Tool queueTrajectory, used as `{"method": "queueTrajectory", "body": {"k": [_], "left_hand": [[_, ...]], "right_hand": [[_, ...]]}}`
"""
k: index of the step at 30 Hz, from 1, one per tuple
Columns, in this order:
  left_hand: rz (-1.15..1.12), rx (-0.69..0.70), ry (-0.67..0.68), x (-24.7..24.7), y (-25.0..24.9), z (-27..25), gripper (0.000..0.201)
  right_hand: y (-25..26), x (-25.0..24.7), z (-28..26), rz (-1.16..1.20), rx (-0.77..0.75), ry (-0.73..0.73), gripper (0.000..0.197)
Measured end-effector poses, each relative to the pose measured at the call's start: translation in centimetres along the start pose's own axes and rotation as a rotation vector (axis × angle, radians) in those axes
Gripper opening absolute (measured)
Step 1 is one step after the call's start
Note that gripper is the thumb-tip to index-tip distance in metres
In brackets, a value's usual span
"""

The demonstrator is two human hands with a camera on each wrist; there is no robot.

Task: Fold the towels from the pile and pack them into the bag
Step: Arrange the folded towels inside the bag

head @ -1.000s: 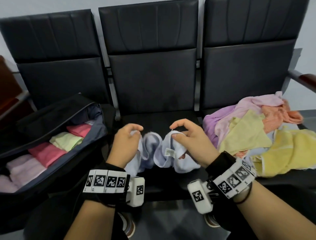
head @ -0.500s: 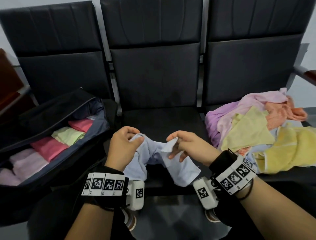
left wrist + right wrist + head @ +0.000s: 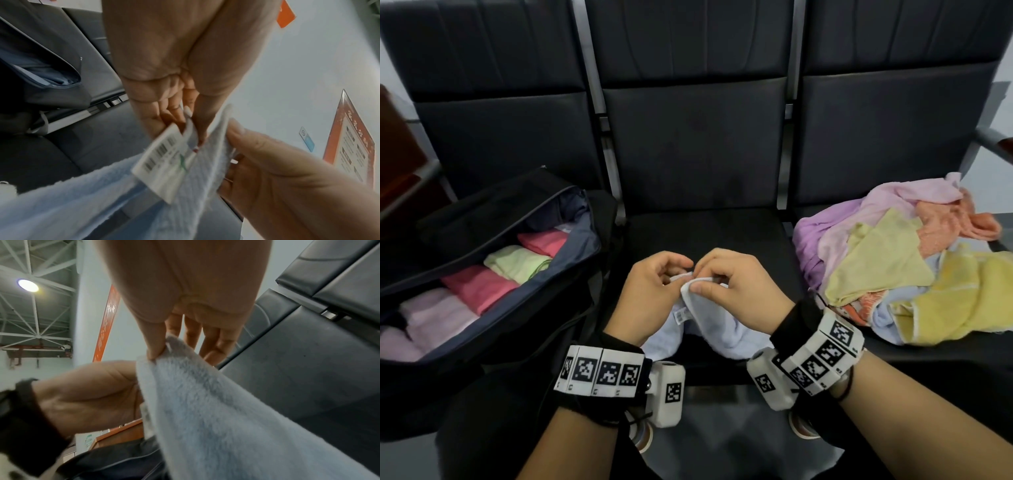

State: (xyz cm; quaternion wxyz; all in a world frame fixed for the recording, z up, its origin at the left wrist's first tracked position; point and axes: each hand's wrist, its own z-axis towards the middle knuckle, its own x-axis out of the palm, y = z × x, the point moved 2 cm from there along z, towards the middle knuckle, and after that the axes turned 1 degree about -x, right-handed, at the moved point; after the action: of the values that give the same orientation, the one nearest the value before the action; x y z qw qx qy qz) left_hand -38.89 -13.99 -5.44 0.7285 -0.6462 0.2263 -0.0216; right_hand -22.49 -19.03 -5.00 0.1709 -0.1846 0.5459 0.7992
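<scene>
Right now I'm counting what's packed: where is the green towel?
In the head view, the green towel lies folded in the open bag at left, between two pink towels.

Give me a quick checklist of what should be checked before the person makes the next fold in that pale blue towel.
1. Both hands grip the towel: ok. The left hand and right hand pinch the pale blue towel at its top edge.
2. Corners matched up: cannot tell; the fingers cover them.
3. Label out of the way: not ok. The white tag hangs loose near the pinched edge.
4. Folding surface free: ok. The middle seat shows bare cushion beyond the hands.
5. Bag open: ok. The black bag is unzipped with folded towels inside.
6. More to fold: ok. The pile lies on the right seat.
</scene>
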Motion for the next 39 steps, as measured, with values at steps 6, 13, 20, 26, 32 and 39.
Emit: {"method": "queueTrajectory", "body": {"k": [6, 13, 20, 26, 32, 39], "left_hand": [[-0.028, 0.02, 0.017, -0.6, -0.3, -0.5, 0.008], [0.026, 0.034, 0.078, -0.9, -0.8, -1.0, 0.016], [0.107, 0.119, 0.04, -1.1, -0.3, -0.8, 0.015], [0.205, 0.249, -0.112, -1.5, -0.2, -0.9, 0.028], [0.193, 0.326, -0.304, -3.5, -1.7, -0.9, 0.026], [0.182, 0.412, -0.574, -8.1, -4.4, -1.2, 0.025]], "right_hand": [[-0.3, 0.8, 0.1, -0.102, -0.003, -0.071, 0.011], [-0.9, 1.2, 0.2, -0.154, 0.051, -0.117, 0.016], [-1.1, 0.9, 0.2, -0.041, 0.102, -0.04, 0.016], [-2.5, 0.9, -0.4, -0.106, 0.076, 0.298, 0.03], [-5.2, 1.0, -1.1, -0.623, 0.065, 0.474, 0.045], [-7.1, -0.9, -1.5, -0.922, -0.072, 0.522, 0.028]]}}
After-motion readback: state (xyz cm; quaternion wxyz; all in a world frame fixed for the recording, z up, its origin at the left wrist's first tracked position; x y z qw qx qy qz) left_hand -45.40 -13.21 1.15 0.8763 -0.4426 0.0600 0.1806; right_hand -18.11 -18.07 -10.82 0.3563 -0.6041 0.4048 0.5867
